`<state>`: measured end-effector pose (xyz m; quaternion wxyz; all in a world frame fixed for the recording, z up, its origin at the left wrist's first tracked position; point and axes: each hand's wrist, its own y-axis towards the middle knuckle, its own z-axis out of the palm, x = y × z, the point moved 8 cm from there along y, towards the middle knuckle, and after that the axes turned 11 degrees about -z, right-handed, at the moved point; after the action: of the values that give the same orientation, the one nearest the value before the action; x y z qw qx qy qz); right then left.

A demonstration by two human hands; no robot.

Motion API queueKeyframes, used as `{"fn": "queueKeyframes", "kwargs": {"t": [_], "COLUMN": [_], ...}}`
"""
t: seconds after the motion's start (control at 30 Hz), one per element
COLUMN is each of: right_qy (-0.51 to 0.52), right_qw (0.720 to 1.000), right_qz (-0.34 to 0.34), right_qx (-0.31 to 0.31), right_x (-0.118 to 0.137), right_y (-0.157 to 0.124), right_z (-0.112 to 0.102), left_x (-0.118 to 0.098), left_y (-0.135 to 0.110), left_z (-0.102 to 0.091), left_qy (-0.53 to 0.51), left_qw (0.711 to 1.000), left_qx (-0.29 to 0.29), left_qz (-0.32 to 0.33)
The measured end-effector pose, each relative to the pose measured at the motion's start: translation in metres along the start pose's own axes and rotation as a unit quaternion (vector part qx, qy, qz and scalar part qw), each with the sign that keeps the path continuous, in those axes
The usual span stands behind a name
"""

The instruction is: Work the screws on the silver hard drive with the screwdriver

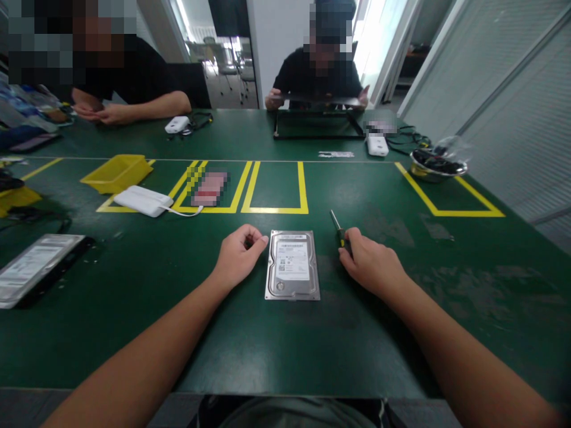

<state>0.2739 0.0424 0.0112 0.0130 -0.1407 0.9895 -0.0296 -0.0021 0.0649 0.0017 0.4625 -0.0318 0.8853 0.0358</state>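
A silver hard drive [292, 264] lies flat on the green table in front of me, its white label facing up. Just left of it, my left hand [238, 255] rests with curled fingers, thumb and forefinger brought together near the drive's edge. Whether anything small sits in that pinch is not visible. To the drive's right, my right hand [372, 261] is closed around the dark handle of a screwdriver [341, 232]. The screwdriver's metal shaft points away from me and slightly left, apart from the drive.
Another hard drive [38, 264] lies at the left. Beyond are a white power bank [143, 200] cabled to a blurred phone, a yellow bin [118, 173], and a metal bowl [437, 169] of dark items at right. Two people sit opposite; one holds a dark panel [319, 101].
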Motion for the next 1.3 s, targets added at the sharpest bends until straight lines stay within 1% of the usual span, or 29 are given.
{"fn": "queueKeyframes", "kwargs": {"t": [0.3, 0.47, 0.63, 0.7, 0.77, 0.87, 0.97, 1.07, 1.17, 1.23, 1.3], "right_qy": [-0.025, -0.023, -0.017, -0.017, -0.016, -0.015, -0.02, -0.031, -0.033, -0.03, -0.022], "right_qw": [0.999, 0.999, 0.998, 0.998, 0.998, 0.999, 0.992, 0.978, 0.957, 0.945, 0.94], "right_qz": [0.027, 0.016, -0.012, -0.015, -0.004, 0.043, 0.121, 0.201, 0.284, 0.323, 0.338], "right_qx": [-0.023, -0.029, -0.052, -0.056, -0.052, -0.025, 0.027, 0.039, 0.042, 0.04, 0.032], "right_x": [-0.011, -0.01, -0.008, -0.012, -0.022, -0.049, -0.09, -0.139, -0.191, -0.219, -0.239], "right_y": [0.004, -0.001, -0.009, -0.012, -0.015, -0.022, -0.032, -0.044, -0.055, -0.061, -0.063], "right_z": [-0.004, -0.008, -0.015, -0.019, -0.023, -0.027, -0.025, -0.024, -0.02, -0.016, -0.011], "left_x": [-0.007, -0.007, -0.007, -0.007, -0.007, -0.008, -0.008, -0.008, -0.007, -0.007, -0.007], "left_y": [-0.004, -0.004, -0.004, -0.004, -0.004, -0.004, -0.003, -0.003, -0.002, -0.002, -0.002], "left_z": [0.0, 0.002, 0.002, 0.002, 0.003, 0.004, 0.004, 0.005, 0.005, 0.005, 0.005], "left_qy": [0.029, 0.029, 0.031, 0.037, 0.043, 0.045, 0.04, 0.036, 0.038, 0.038, 0.035], "left_qw": [1.0, 0.999, 0.999, 0.999, 0.999, 0.999, 0.999, 0.999, 0.999, 0.999, 0.999], "left_qx": [0.003, 0.002, 0.003, 0.004, 0.005, 0.006, 0.007, 0.007, 0.004, 0.006, 0.009], "left_qz": [0.006, 0.013, 0.019, 0.021, 0.023, 0.025, 0.021, 0.02, 0.023, 0.023, 0.023]}}
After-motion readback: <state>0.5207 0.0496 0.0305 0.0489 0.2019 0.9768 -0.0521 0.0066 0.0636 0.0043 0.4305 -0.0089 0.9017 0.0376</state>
